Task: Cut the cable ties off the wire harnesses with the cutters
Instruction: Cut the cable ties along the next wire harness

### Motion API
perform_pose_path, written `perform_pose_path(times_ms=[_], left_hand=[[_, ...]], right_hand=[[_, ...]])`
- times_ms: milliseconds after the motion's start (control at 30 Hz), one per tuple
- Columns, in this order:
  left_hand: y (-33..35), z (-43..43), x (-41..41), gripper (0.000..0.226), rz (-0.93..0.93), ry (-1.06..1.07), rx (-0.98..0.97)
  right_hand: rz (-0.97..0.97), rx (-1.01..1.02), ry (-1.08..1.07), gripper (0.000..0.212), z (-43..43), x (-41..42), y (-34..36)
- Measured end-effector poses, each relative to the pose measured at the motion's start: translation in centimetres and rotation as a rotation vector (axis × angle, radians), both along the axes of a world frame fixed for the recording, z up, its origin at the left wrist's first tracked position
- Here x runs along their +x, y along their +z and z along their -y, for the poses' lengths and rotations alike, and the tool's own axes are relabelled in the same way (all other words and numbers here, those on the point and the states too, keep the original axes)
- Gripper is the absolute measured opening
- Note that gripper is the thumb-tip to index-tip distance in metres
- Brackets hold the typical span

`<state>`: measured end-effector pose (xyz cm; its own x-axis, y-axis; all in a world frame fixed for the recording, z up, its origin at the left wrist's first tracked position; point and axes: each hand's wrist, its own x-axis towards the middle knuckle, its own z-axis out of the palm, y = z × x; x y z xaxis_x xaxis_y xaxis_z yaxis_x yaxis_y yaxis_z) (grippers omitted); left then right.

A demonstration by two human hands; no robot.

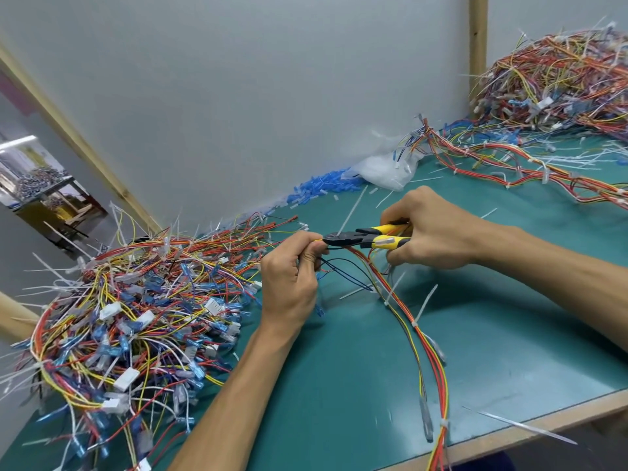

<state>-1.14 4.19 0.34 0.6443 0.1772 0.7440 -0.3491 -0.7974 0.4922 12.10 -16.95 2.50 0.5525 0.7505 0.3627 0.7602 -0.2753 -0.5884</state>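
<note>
My right hand [428, 229] grips the yellow-and-black handles of the cutters [365, 237]. The dark jaws point left and sit at a white cable tie [351, 212] that sticks up from the wires. My left hand [292, 277] pinches the end of a wire harness [428, 345] right at the jaws. The harness of red, orange and yellow wires trails from there down over the table's front edge, with more white ties [415, 323] along it.
A big tangle of loose wires and connectors [136, 317] fills the left of the green mat [339, 385]. Another pile of tied harnesses [557, 83] lies at the back right, a clear plastic bag [384, 168] and blue sleeves [323, 188] by the wall. Cut tie scraps are scattered about.
</note>
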Motion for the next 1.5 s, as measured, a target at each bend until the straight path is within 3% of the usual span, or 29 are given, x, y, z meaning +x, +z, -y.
perform_pose_path(times_ms=[367,767,1133,1500], left_hand=[[-0.09,-0.41,0.22,0.023,0.009,0.001,-0.026],[0.15,-0.06,0.02,0.024,0.028,-0.017,-0.025],[-0.01,-0.39,0.18,0.022,0.017,0.008,-0.015],[0.01,-0.51,0.11,0.023,0.034,0.063,-0.051]], right_hand=[[0.130,-0.010,-0.043,0.030,-0.48,-0.43,-0.60],[-0.051,0.072,-0.017,0.031,-0.18,-0.50,-0.11],[0.087,0.001,-0.073,0.027,-0.58,-0.67,-0.76],[0.016,0.035,-0.047,0.025,-0.35,0.06,-0.49]])
